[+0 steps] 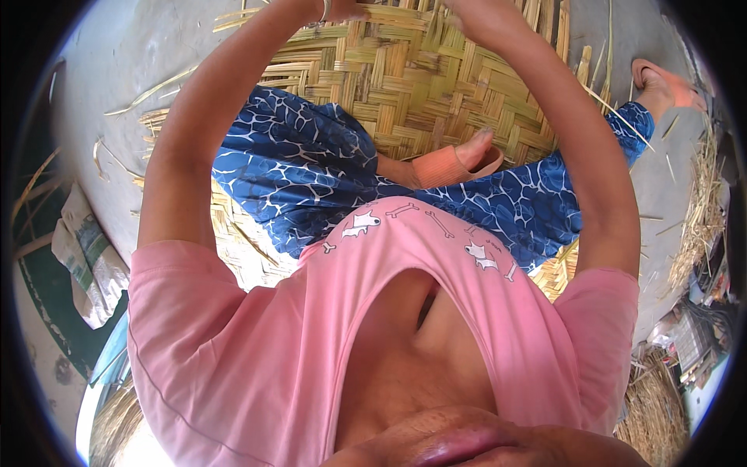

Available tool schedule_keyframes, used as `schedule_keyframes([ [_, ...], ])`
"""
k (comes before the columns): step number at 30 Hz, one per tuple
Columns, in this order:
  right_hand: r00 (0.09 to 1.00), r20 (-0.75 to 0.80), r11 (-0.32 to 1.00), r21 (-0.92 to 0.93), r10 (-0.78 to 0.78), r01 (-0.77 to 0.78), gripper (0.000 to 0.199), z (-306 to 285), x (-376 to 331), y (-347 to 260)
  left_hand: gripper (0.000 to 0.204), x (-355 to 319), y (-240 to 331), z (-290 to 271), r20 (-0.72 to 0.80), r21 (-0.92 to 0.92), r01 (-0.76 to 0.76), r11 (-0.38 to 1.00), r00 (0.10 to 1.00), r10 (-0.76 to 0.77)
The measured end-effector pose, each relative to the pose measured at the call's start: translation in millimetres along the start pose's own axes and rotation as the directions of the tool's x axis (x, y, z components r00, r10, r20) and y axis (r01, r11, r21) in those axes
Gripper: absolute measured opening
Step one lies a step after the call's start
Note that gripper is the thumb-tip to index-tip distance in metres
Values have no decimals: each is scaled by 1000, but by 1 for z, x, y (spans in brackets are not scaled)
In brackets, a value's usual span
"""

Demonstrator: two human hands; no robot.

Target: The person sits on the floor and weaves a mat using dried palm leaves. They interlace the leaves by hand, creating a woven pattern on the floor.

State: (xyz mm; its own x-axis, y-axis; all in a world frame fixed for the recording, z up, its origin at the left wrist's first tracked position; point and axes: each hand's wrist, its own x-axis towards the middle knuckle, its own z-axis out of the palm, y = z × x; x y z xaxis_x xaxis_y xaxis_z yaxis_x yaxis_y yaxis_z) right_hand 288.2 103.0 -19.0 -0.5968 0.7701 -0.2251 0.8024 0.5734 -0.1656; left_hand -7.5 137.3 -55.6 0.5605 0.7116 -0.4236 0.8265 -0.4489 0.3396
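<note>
A mat woven from flat, yellow-green strips (pixel 405 86) lies on the floor in front of me and runs out of the picture at the top. Both my arms reach forward over it. My left hand (pixel 342 9), with a bangle at its wrist, is at the far part of the mat and is cut by the upper edge. Close by on the right, my right hand (pixel 481 17) is also over the weave, its fingers beyond the edge. Whether either hand grips a strip is hidden.
An orange slipper (pixel 440 167) rests on the mat and another (pixel 685 95) stands on the grey floor at far right. Loose strips (pixel 152 91) lie on the left. Straw heaps (pixel 696 226) line the right side. A crumpled sack (pixel 89 261) is at far left.
</note>
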Motion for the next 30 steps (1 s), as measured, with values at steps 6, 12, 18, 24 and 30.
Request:
schedule_keyframes([
  [6, 999, 42, 986, 168, -17, 10, 24, 12, 42, -45, 25, -14, 55, -14, -107, 309, 103, 945, 992, -73],
  [12, 988, 139, 993, 106, -65, 50, 25, 19, 66, -38, 21, -29, 60, -12, -165, 288, 82, 954, 986, -35],
  [18, 997, 80, 991, 132, 5, -16, 23, 20, 60, -40, 21, -60, 71, -18, -766, 288, -130, 949, 563, 310],
  [24, 967, 79, 917, 307, 241, -254, 24, 17, 53, -44, 25, -19, 27, 30, -500, -622, -121, 774, 822, -273],
  [30, 923, 25, 860, 355, 384, -367, 31, 30, 56, -40, 32, 48, -37, 83, -227, -929, -142, 342, 948, -222],
])
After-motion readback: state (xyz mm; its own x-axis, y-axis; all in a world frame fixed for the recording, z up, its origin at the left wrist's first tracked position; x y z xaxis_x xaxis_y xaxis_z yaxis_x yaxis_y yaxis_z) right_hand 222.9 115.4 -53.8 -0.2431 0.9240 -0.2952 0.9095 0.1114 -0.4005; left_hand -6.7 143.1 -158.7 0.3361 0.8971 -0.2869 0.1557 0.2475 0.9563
